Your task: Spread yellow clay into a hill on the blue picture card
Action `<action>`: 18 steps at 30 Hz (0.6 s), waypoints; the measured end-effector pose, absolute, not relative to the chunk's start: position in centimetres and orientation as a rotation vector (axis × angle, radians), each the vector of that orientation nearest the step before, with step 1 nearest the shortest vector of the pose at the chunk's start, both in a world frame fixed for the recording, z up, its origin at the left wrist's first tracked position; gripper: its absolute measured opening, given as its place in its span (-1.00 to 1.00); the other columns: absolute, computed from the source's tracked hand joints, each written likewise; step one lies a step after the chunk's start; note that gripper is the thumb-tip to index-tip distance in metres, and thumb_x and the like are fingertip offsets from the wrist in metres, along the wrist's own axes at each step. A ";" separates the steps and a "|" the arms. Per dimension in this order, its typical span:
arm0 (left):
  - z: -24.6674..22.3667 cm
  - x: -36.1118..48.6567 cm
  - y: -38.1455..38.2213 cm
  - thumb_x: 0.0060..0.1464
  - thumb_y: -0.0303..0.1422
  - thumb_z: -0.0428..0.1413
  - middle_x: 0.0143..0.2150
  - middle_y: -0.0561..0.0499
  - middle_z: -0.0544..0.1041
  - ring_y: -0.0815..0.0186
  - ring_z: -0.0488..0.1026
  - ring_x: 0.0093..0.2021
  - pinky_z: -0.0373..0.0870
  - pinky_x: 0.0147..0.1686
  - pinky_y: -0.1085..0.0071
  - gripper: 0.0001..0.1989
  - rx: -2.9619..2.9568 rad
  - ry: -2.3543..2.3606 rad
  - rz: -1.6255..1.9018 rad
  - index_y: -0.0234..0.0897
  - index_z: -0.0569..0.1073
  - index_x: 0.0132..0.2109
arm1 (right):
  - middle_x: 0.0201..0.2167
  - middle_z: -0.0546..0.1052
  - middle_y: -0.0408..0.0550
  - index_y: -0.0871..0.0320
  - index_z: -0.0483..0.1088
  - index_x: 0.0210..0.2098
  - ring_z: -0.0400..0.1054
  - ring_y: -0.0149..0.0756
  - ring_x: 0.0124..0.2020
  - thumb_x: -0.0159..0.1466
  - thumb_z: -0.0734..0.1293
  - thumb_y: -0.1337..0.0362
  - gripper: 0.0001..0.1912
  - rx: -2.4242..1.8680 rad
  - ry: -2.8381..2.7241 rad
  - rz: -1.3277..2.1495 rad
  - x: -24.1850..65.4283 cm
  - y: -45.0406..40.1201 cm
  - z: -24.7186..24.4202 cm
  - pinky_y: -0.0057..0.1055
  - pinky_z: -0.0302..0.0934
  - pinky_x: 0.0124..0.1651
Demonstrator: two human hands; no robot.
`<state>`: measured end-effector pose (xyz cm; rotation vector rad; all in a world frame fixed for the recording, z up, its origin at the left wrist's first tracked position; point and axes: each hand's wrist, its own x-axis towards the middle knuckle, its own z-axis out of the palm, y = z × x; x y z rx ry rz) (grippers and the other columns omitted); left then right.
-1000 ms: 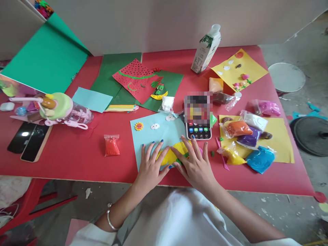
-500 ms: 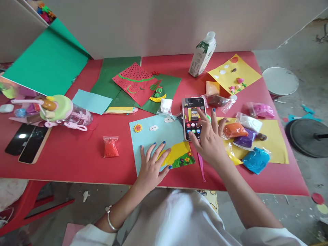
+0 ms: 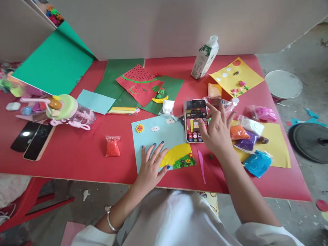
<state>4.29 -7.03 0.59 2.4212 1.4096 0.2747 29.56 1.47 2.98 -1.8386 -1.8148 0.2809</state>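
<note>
My left hand lies flat with fingers spread on a light blue sheet, which bears a sun, white clouds, a yellow area and green ground with small flowers. Over the right edge of a lit phone is my right hand, its fingers apart and holding nothing; whether a fingertip touches the screen is unclear. Just below the phone lies a pink plastic tool. Bags of orange, purple and blue clay sit right of my right hand.
A carton stands at the back near a decorated yellow sheet. Watermelon-patterned red paper lies on green sheets. To the left are a red clay bag, a cup with a green lid and another phone.
My right hand has shifted slightly right and up along the phone, and the picture on its screen has changed. My left hand stays flat on the sheet. The view has shifted a little.
</note>
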 end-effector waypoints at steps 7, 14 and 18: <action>0.5 3.6 -7.1 0.36 -0.23 -0.13 0.39 -0.07 0.21 0.01 0.06 0.37 -0.07 0.35 -0.13 -0.57 2.446 1.380 0.318 -0.15 0.29 0.29 | 0.12 0.49 0.04 0.05 0.17 -0.26 0.04 -0.07 0.39 0.35 0.15 0.35 -0.94 -1.465 -2.030 0.278 28.0 -3.8 3.2 0.23 -0.35 0.41; 0.3 3.8 -7.3 0.32 -0.35 -0.08 0.38 -0.06 0.25 0.01 0.03 0.41 -0.09 0.36 -0.17 -0.56 2.473 1.375 0.280 -0.17 0.28 0.30 | 0.22 0.41 0.00 0.10 0.34 -0.26 0.09 -0.09 0.37 0.34 0.15 0.34 -0.85 -1.302 -2.423 0.383 24.7 -8.5 1.5 0.10 -0.32 0.43; 0.8 2.7 -6.9 0.34 -0.37 -0.15 0.40 -0.08 0.20 0.12 0.09 0.40 0.03 0.36 0.02 -0.50 2.471 1.323 0.260 -0.19 0.14 0.39 | 0.27 0.34 -0.05 0.09 0.38 -0.23 0.10 -0.06 0.36 0.34 0.15 0.34 -0.82 -1.350 -2.458 0.452 24.4 -8.7 1.3 0.17 -0.32 0.42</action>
